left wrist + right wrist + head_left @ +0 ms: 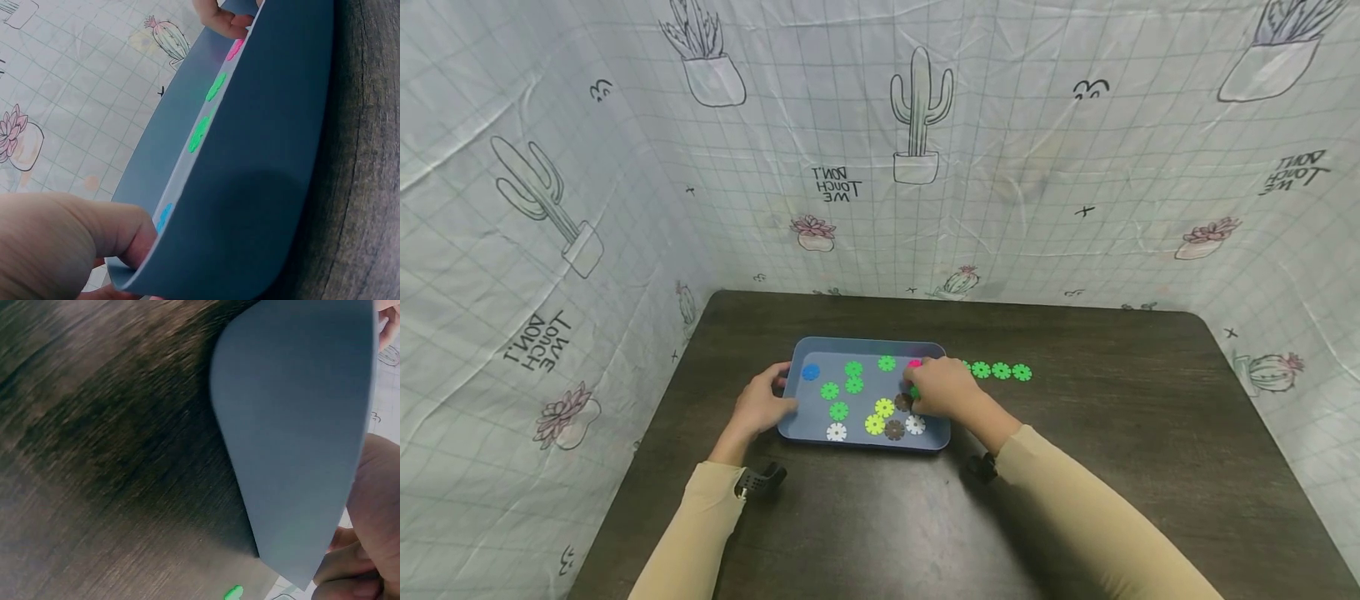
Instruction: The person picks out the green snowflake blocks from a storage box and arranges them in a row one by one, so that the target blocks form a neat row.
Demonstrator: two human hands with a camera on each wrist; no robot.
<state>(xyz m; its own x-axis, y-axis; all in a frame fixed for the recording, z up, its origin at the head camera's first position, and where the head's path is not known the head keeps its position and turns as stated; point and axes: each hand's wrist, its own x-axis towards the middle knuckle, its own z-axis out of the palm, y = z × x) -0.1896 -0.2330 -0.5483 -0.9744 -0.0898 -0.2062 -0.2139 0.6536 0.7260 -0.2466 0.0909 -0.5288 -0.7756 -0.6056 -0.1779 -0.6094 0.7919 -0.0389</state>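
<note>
A blue-grey tray (865,445) sits on the table, holding several flat, notched plastic discs. My left hand (762,406) grips its left end; in the left wrist view the thumb (128,231) bends over the rim beside a blue disc (811,372). Over the tray's right end, my right hand (943,387) reaches down with bent fingers. A green disc (914,391) shows partly at those fingers, between a pink disc (914,364) and a brown disc (903,402). In the right wrist view the tray wall (294,425) hides the fingertips, so whether they pinch a disc is unclear.
Outside the tray, a row of green discs (1002,371) extends right from behind my right hand. Yellow discs (875,425) and white discs (837,432) lie inside the tray. A patterned cloth (880,225) hangs around the dark wooden table (880,525).
</note>
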